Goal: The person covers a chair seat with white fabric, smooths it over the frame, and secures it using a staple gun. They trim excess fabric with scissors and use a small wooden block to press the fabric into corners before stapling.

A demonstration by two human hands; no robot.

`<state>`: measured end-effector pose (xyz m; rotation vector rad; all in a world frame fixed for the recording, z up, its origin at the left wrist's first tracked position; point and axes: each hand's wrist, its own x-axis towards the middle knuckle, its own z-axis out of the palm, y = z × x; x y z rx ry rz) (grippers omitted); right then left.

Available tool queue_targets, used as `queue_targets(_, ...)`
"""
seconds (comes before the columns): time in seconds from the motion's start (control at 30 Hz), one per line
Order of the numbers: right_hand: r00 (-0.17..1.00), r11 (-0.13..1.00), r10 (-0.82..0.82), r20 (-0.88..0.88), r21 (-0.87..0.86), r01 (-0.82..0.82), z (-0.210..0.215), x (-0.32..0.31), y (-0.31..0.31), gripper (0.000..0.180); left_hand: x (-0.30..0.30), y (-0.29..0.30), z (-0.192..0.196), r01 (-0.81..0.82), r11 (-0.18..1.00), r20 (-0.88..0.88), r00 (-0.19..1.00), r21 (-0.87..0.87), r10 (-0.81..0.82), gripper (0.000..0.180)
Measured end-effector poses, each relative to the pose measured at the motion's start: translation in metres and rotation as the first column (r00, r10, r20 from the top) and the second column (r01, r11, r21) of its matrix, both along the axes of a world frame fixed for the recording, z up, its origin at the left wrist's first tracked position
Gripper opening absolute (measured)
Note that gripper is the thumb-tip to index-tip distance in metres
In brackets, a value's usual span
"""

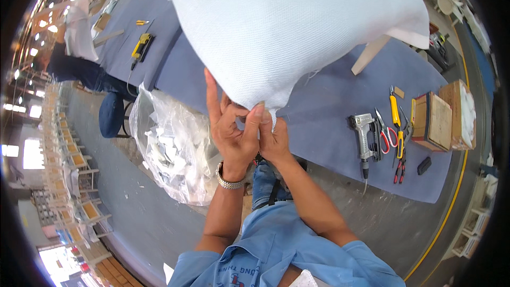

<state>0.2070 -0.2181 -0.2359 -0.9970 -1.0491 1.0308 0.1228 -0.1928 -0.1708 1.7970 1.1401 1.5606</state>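
White woven fabric (297, 26) is stretched over a broad, rounded panel, probably a chair seat, with a pale wooden leg (370, 55) showing beneath its right side. At the near corner, my left hand (234, 135) presses against the fabric, index finger stretched along the edge and thumb bent in toward the gathered cloth. Close beside it, my right hand (273, 141) pinches the loose, frayed tail of the fabric hanging from that corner. The fingertips of both hands nearly meet there. Parts of the fingers are hidden behind the cloth and each other.
On the blue-grey table (319, 122) lie a staple gun (364, 135), red-handled scissors (389, 137), a yellow-handled tool (395, 111) and red-handled pliers (399, 169). Cardboard boxes (433, 122) stand at right. A clear bag of white scraps (172, 149) sits left; another person (79, 69) works beyond.
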Motion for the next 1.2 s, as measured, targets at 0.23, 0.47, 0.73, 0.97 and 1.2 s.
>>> queue_targets(0.23, 0.812, 0.867, -0.474, 0.339, 0.338, 0.365, 0.082, 0.093, -0.005, 0.032, 0.003, 0.011, -0.005, 0.043, 0.994, 0.064, 0.997, 0.104, -0.050, 0.020)
queue_targets(0.47, 0.080, 0.743, -0.667, 0.741, 0.669, 0.003, 0.207, 0.076, 0.067, 0.041, 0.000, 0.010, -0.005, 0.045, 0.994, 0.076, 0.996, 0.102, -0.053, 0.019)
queue_targets(0.73, -0.156, 0.879, -0.346, 0.925, 0.262, -0.399, 0.197, 0.057, 0.086, 0.076, -0.008, 0.018, -0.012, 0.104, 0.984, 0.157, 0.980, 0.144, -0.126, 0.017)
queue_targets(0.97, -0.341, 0.816, -0.257, 0.904, 0.014, -0.578, 0.214, 0.057, 0.092, 0.093, -0.003, 0.017, -0.013, 0.034, 0.989, 0.326, 0.942, 0.141, -0.079, 0.022)
queue_targets(1.2, -0.335, 0.817, -0.312, 0.889, 0.071, -0.572, 0.201, 0.051, 0.091, 0.087, -0.005, 0.013, -0.017, -0.004, 0.991, 0.303, 0.952, 0.130, -0.036, 0.020)
